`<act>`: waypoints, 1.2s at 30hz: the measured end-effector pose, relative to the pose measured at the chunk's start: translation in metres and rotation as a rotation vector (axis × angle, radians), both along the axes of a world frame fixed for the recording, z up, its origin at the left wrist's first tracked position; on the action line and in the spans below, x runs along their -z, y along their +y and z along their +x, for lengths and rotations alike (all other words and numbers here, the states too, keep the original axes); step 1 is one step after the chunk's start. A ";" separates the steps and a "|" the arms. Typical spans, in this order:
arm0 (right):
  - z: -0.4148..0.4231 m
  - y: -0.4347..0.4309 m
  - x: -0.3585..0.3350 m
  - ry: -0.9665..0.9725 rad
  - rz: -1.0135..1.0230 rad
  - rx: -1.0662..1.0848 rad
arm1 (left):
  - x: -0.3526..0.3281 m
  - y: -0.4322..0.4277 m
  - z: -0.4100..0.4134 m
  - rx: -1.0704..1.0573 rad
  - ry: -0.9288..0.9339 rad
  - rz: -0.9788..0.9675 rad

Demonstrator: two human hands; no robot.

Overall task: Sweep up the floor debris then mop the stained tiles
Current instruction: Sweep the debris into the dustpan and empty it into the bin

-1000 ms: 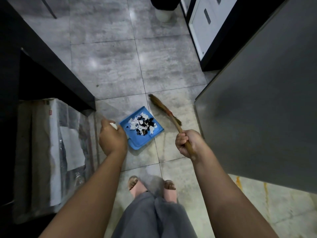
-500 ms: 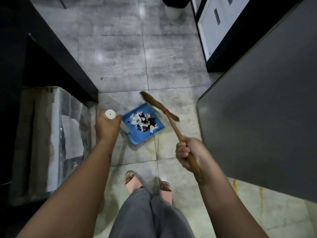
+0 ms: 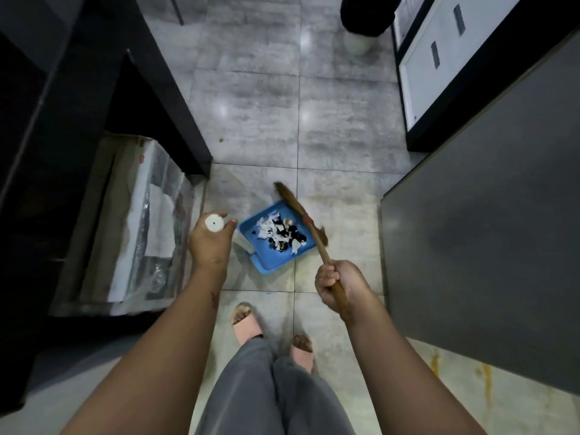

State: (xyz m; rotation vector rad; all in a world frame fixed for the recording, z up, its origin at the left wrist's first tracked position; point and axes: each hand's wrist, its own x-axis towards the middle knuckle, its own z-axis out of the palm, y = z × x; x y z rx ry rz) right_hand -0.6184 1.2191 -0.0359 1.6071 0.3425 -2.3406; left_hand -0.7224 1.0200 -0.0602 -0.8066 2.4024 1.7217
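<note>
White plastic caps the dustpan handle (image 3: 214, 223) that the left hand (image 3: 208, 246) grips, while the right hand (image 3: 337, 285) is curled round the wooden broom (image 3: 295, 202), its bristles over the blue dustpan (image 3: 265, 262). The debris (image 3: 281, 235) lies piled in the dustpan, so sweeping looks nearly done; next comes lifting it level for emptying, then mopping the orange-stained tiles (image 3: 485, 384) right of the dustpan. No writing is readable.
</note>
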 end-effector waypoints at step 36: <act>0.378 -0.200 -0.106 0.132 0.084 -0.080 | -0.111 -0.179 0.395 -0.180 0.073 0.175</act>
